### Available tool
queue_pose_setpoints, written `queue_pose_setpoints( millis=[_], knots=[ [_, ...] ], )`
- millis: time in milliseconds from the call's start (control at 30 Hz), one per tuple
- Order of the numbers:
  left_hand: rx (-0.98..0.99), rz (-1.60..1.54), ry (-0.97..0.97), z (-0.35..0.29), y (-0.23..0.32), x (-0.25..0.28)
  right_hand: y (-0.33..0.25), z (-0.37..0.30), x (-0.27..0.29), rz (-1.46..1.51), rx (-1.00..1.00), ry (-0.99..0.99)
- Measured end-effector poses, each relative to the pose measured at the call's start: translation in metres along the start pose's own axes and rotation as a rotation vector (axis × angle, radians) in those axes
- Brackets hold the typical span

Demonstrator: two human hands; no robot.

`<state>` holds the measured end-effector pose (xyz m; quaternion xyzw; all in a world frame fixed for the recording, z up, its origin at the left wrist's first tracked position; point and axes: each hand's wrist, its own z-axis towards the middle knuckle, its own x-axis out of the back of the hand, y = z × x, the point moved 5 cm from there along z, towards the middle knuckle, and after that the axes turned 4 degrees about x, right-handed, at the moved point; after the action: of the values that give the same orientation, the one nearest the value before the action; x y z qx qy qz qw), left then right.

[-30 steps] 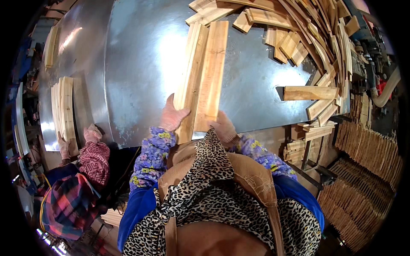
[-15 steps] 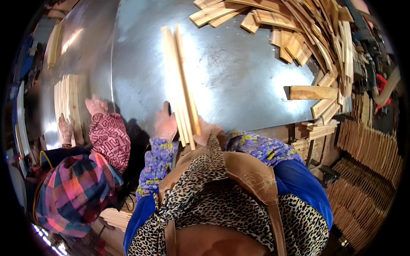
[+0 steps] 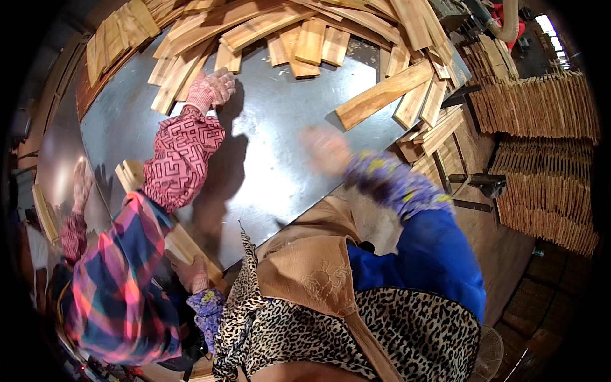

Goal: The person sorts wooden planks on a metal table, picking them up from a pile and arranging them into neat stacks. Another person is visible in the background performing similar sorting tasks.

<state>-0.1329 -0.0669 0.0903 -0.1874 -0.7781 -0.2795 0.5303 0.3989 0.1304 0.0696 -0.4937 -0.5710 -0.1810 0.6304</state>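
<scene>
My left hand (image 3: 189, 272) is at the near left, closed on the near end of a few pale wooden strips (image 3: 184, 247). A co-worker's patterned pink sleeve covers the middle of these strips, and their far ends show beyond it. Over the metal table (image 3: 273, 153), my right hand (image 3: 326, 150) is smeared by motion, so its fingers cannot be made out. Nearest to it lies a single wooden board (image 3: 384, 93), slanted across the table's right side, apart from the hand.
At my left a co-worker reaches one gloved hand (image 3: 213, 89) across the table; the other hand (image 3: 81, 186) is farther left. Loose boards (image 3: 248, 27) curve along the far edge. Stacked wood (image 3: 531, 108) and a metal stand (image 3: 455, 165) are at right.
My view has turned right. The strips that stood between my hands are now at the left with my left hand. My right hand has moved away from them; the co-worker's arm now reaches across the table.
</scene>
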Motion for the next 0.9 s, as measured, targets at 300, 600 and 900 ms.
queue_pose_setpoints(
  millis=[300, 600, 900],
  knots=[
    [-0.401, -0.161, 0.145, -0.102, 0.139, -0.021, 0.195, -0.038, 0.132, -0.286, -0.21, -0.3],
    [-0.282, -1.089, -1.188, -0.221, 0.399, -0.189, 0.063, 0.03, 0.183, 1.107, -0.086, -0.03],
    [-0.244, -1.069, -0.959, -0.182, 0.445, -0.185, 0.404, -0.019, 0.308, -0.182, -0.5, 0.798]
  ],
)
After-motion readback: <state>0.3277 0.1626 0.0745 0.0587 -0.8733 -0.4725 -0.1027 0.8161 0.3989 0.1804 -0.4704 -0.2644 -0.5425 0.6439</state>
